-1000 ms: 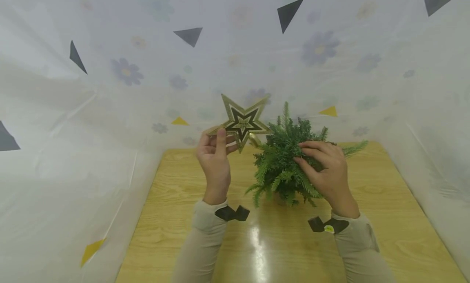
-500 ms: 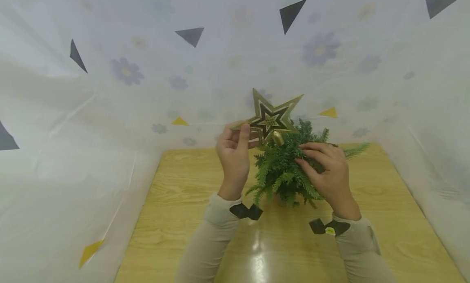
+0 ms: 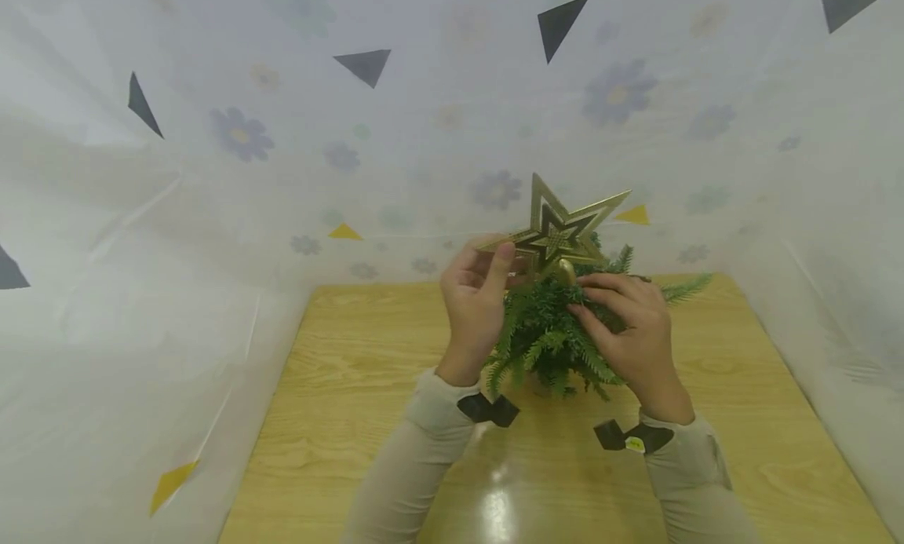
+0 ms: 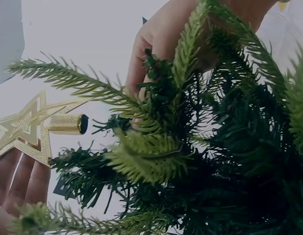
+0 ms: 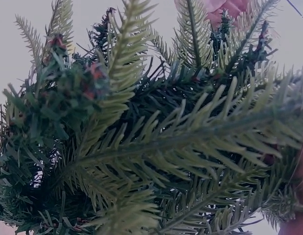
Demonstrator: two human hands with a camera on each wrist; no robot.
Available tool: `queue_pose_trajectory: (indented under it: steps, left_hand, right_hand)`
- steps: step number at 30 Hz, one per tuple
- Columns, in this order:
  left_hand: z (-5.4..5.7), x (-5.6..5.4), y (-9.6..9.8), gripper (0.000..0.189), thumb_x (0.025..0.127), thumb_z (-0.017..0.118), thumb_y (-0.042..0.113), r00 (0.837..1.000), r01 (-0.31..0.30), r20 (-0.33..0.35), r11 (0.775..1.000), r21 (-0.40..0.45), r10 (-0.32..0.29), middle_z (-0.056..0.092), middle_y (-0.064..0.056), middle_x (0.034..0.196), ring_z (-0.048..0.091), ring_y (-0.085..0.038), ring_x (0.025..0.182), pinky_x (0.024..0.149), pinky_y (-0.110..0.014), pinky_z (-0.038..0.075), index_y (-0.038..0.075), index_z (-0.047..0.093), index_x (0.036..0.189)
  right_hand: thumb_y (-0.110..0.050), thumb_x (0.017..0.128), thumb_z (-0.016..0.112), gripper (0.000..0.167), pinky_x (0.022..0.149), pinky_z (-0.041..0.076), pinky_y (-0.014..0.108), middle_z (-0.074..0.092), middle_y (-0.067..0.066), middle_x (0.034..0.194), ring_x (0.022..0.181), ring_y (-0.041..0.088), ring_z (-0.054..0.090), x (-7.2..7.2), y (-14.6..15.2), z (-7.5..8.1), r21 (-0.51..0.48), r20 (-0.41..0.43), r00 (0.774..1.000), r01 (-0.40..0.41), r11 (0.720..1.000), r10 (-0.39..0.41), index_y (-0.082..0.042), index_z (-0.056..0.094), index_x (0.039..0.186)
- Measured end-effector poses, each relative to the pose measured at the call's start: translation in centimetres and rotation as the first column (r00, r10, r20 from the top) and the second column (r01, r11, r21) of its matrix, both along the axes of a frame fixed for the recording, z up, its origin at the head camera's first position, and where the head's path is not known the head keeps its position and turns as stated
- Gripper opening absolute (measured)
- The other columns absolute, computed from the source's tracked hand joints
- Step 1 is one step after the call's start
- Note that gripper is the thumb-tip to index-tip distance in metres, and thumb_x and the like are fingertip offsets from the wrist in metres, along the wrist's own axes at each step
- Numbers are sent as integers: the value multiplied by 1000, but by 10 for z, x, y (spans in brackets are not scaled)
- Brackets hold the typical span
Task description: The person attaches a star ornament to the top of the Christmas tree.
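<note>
My left hand (image 3: 475,316) pinches a gold star tree topper (image 3: 555,238) by one point, thumb in front. A short gold tube (image 4: 67,124) sticks out of the star, its dark open end facing the branch tips a small gap away in the left wrist view. Below the star stands a small artificial Christmas tree (image 3: 540,332) with green sprigs. My right hand (image 3: 632,324) pinches a top sprig from the right; foliage partly covers its fingertips in the left wrist view. Branches (image 5: 181,139) fill most of the right wrist view.
The tree stands on a light wooden table (image 3: 353,387). A pale flower-printed sheet (image 3: 424,96) with dark and yellow triangles surrounds it at the back and sides. One long sprig (image 3: 685,290) reaches out beyond my right hand.
My left hand has carried the star rightward from beside the tree to over its top, and the tube is now close to my right fingertips. The right hand has stayed in place.
</note>
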State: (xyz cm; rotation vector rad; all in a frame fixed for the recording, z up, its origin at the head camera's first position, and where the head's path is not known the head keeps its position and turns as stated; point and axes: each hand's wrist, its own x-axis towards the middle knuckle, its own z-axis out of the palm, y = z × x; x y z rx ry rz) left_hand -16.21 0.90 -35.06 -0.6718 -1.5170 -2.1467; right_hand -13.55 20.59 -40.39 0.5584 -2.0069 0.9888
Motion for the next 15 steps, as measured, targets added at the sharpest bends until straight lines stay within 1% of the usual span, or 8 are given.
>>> queue_pose_trajectory:
  steps: [5, 8, 12, 15]
  left_hand:
    - [0, 2, 3, 23, 104, 61, 6, 999, 33, -11, 999, -24, -33, 68, -37, 94, 73, -11, 84, 75, -51, 64, -16, 63, 109]
    - [2, 2, 4, 17, 103, 60, -2, 998, 60, -11, 997, -37, -61, 69, -36, 97, 73, -13, 85, 75, -48, 64, -16, 63, 111]
    - [2, 3, 5, 16, 101, 58, -7, 994, 105, -16, 994, -41, -106, 67, -39, 98, 72, -13, 85, 77, -46, 64, -19, 62, 110]
    - [1, 3, 5, 16, 101, 58, -7, 992, 124, -15, 991, -47, -125, 67, -39, 99, 72, -13, 86, 77, -44, 64, -20, 62, 109]
  right_hand:
    - [4, 68, 88, 26, 93, 42, 42, 75, 15, 109, 99, 38, 66, 1, 1, 0, -11, 9, 1000, -10, 1000, 10, 1, 80, 93]
    - [5, 68, 88, 26, 94, 42, 40, 75, 15, 110, 99, 38, 66, 1, 1, 0, -16, 12, 1000, -13, 1000, 14, 1, 80, 93]
    - [7, 68, 87, 27, 95, 42, 38, 75, 16, 110, 99, 38, 66, 1, 1, 0, -18, 17, 1000, -16, 1000, 16, 1, 80, 93]
    - [8, 68, 87, 28, 96, 41, 37, 76, 16, 110, 98, 37, 66, 0, 1, 0, -20, 18, 1000, -19, 1000, 19, 1, 80, 93]
